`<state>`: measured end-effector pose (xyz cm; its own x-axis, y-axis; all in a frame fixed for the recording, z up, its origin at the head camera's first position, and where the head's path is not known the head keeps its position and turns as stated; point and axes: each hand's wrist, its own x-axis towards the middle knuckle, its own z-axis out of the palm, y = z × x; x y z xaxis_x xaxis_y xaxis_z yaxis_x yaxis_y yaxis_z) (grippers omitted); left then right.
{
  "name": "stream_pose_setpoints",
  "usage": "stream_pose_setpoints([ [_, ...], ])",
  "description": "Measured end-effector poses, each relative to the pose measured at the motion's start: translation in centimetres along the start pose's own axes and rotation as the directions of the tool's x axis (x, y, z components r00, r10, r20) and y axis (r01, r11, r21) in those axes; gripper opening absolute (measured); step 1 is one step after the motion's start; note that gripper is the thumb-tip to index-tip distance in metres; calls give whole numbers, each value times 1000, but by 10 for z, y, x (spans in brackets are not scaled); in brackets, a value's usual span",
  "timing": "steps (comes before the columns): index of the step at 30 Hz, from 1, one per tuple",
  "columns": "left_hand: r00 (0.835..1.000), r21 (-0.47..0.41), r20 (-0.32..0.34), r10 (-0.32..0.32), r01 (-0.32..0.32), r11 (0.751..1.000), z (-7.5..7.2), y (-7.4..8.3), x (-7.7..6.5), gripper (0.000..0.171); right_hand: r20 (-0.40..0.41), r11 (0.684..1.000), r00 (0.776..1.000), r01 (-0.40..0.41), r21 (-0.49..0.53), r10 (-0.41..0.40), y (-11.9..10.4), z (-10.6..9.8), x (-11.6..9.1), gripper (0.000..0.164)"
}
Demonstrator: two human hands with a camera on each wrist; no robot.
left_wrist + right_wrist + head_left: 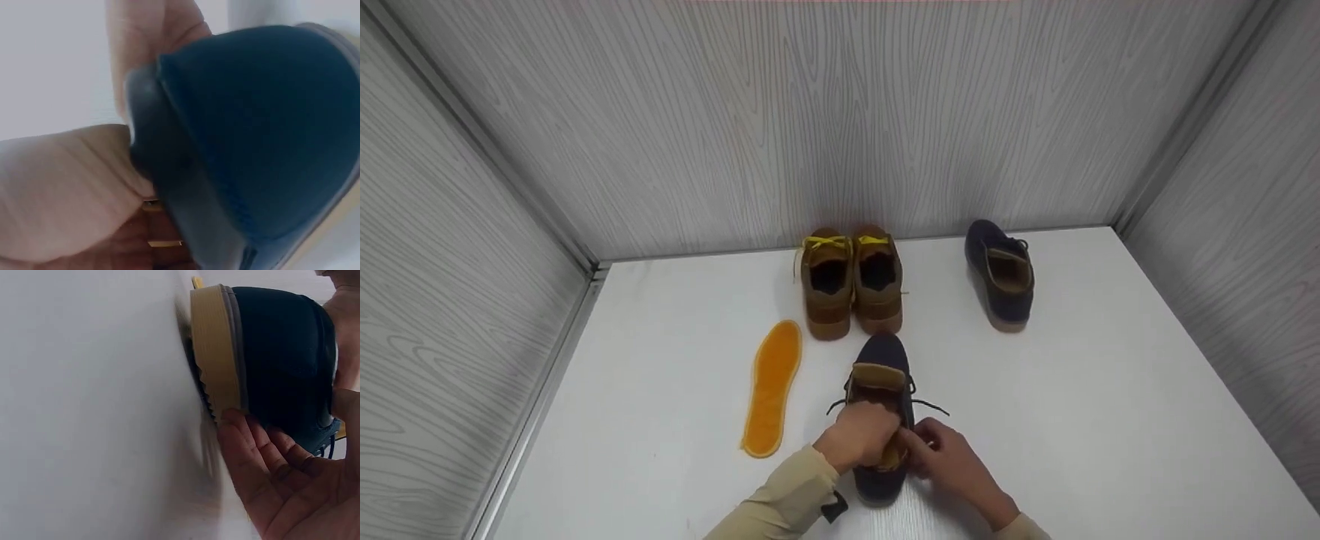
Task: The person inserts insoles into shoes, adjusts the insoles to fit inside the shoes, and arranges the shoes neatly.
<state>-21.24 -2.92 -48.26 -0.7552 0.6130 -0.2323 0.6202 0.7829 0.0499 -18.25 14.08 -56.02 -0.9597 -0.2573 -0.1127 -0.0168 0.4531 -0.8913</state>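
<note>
A dark blue lace-up shoe (881, 487) stands in front of me on the white table, toe pointing away, its tan tongue (879, 376) pulled up. My left hand (864, 433) reaches down into the shoe's opening, so its fingers are hidden inside. Tan-orange lining or insole (894, 456) shows inside near the heel. My right hand (949, 459) holds the shoe's right side near the heel, thumb at the rim. Its fingers (242, 444) lie along the outer wall and the light sole (214, 349). An orange insole (772, 390) lies flat to the left of the shoe.
A pair of brown shoes (829, 319) with yellow laces stands beyond the toe, near the back panel (855, 112). The matching dark blue shoe (1009, 304) is at the back right. Loose laces (931, 407) stick out sideways from the near shoe.
</note>
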Motion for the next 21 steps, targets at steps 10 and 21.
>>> stream_pose_setpoints([
  [10, 964, -399, -231, -134, 31, 916, -39, -41, -16, 44, -308, 946, 931, 97, -310, -196, -42, -19, 17, 38],
  [21, 933, -292, -268, -241, 159, 943, 0, -50, -6, 47, -273, 792, 899, 118, -599, -341, -50, 0, 42, 33],
])
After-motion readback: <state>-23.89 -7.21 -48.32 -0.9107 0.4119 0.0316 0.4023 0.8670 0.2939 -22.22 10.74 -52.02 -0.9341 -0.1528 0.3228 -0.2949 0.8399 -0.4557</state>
